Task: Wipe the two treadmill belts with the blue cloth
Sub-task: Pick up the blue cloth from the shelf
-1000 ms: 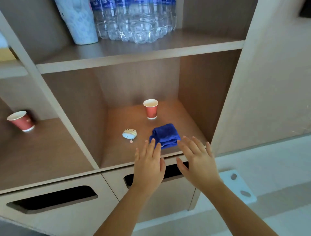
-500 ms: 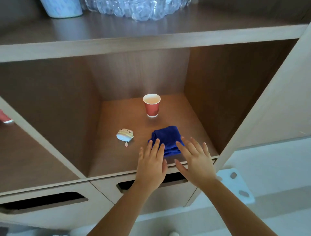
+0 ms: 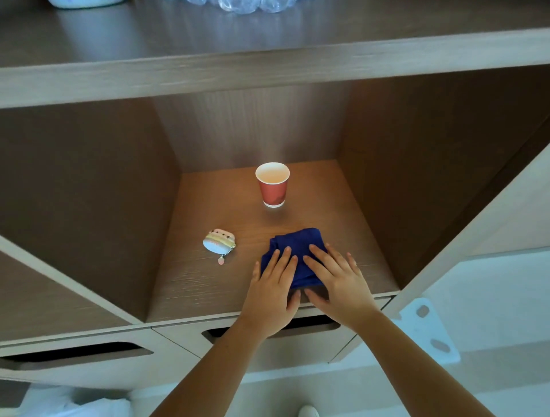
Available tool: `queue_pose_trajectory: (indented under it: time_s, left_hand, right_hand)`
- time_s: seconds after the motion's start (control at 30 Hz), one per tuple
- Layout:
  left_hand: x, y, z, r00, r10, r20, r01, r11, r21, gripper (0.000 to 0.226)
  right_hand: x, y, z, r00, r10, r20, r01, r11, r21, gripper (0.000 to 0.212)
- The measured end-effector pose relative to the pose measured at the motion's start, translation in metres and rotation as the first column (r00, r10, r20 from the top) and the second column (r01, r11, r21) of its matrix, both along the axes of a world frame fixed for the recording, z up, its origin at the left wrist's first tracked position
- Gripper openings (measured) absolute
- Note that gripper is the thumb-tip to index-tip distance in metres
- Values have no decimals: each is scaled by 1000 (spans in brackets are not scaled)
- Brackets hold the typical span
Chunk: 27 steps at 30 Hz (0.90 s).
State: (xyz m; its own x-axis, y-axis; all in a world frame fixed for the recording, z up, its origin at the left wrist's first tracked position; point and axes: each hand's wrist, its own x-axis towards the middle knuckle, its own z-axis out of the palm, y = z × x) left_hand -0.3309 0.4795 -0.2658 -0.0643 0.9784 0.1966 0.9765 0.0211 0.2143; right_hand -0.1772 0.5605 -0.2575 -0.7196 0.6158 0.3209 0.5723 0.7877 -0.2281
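both hands are down on the blue cloth, which lies bunched and folded on the floor of the open middle cubby of a wooden shelf unit, close to the front edge and a little right of centre. the left hand lies over the cloth's left half, its fingers straight and slightly spread, flat on the fabric and not curled round it. the right hand covers the right half in the same way, fingers stretched out and angled toward the left, the outer ones reaching past the cloth's right edge. the two thumbs nearly meet at the cloth's near edge; i cannot tell whether either is tucked under it. neither hand has gathered the cloth up; it sits on the wood. behind it, toward the back wall and well apart, a red paper cup stands upright with a white rim. to the left of the cloth, apart from it, lies a small rounded pouch with pale stripes and a bead chain carrying a pink charm. below the cubby run drawer fronts with long dark handle slots. on the shelf above, the bottoms of clear plastic bottles show at the top edge.
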Motion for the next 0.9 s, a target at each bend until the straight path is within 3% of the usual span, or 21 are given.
queue_pose_trajectory:
  time_s: [0.47, 0.73, 0.9]
  left_hand:
    - [7, -33, -19, 992, -103, 70, 93, 986, 140, 59]
    - [5, -39, -24, 981, -99, 169, 71, 984, 164, 54]
    - [4, -40, -24, 969, -112, 222, 70, 979, 189, 54]
  right_hand:
    - [19, -43, -24, 986, -44, -159, 53, 997, 49, 52]
    - [37, -40, -22, 982, 69, -177, -62, 997, 45, 57]
    - [45, -19, -20, 985, 134, -107, -127, 990, 67, 68]
